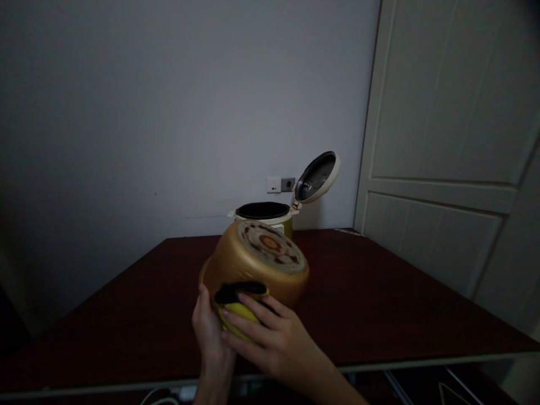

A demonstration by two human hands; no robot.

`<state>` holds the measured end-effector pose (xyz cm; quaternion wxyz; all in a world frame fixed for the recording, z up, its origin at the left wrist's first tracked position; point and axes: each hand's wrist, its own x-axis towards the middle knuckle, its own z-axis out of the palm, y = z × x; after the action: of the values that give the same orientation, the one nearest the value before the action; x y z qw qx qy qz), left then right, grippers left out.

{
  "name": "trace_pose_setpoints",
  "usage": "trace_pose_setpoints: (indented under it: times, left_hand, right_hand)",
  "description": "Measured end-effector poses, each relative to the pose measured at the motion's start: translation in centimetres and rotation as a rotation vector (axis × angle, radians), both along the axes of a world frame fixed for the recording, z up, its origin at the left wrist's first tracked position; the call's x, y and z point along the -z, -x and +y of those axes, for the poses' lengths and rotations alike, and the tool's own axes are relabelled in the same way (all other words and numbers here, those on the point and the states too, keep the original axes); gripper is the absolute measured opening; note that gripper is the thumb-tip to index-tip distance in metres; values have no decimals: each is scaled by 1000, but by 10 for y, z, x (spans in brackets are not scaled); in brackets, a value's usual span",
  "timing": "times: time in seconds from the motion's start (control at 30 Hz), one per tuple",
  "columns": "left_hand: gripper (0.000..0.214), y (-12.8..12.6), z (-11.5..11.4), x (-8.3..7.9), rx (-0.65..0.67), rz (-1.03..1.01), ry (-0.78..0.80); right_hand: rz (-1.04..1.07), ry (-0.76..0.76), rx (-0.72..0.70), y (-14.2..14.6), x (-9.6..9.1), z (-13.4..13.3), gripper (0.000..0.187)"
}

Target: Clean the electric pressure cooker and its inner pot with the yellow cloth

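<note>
The gold pot (253,267) is tipped on its side above the bench (358,304), its base turned up and to the right, the rim between the base and the left wrist's side. The left hand (211,332) has its grip closed on that rim, thumb upward, other fingers mostly hidden; the right hand (272,334) reaches across, fingers bent and slightly parted, its grip pressing a yellow-and-black cloth (241,312) to the near wall. The metal is smooth and rounded, the flat pale base blotched brown. Behind stands a cooker (287,228), lid (317,177) raised, on the dark reddish bench.
</note>
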<state>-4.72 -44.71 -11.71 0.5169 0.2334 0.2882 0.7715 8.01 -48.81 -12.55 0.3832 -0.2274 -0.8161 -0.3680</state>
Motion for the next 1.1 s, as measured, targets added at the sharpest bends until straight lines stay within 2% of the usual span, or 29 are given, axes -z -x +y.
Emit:
trace_pose_setpoints:
  times: [0.1,0.17,0.33,0.47,0.6,0.7,0.77,0.87,0.93,1.0,1.1]
  left_hand:
    - [36,-9,-9,-2,-137,51,-33]
    - [42,-15,-15,-3,-137,88,-37]
    - [58,-22,-25,-3,-80,146,98]
    - [61,-26,-31,-5,-39,147,96]
    - [60,-18,-35,-6,-29,144,109]
    - [53,-5,-37,-4,-33,128,114]
    - [47,2,-37,-2,-8,92,130]
    - [38,8,-34,-2,90,31,141]
    - [33,11,-30,-3,170,-20,143]
    - [32,13,-24,-2,238,-100,165]
    - [36,20,-13,3,323,-204,149]
  right_hand:
    - [-46,73,12,-6,-39,1,26]
    - [-100,163,9,-10,-67,2,27]
    - [-266,405,-32,-11,-128,18,33]
    - [-328,766,-143,-16,-166,37,28]
    - [-245,1049,-261,-45,-189,57,31]
    - [-51,1232,-360,-77,-183,76,38]
    - [203,1321,-486,-93,-166,88,42]
    - [640,1354,-691,-104,-131,99,50]
    - [843,1322,-758,-106,-109,99,55]
    - [975,1225,-761,-108,-92,93,57]
    - [991,983,-665,-107,-72,76,50]
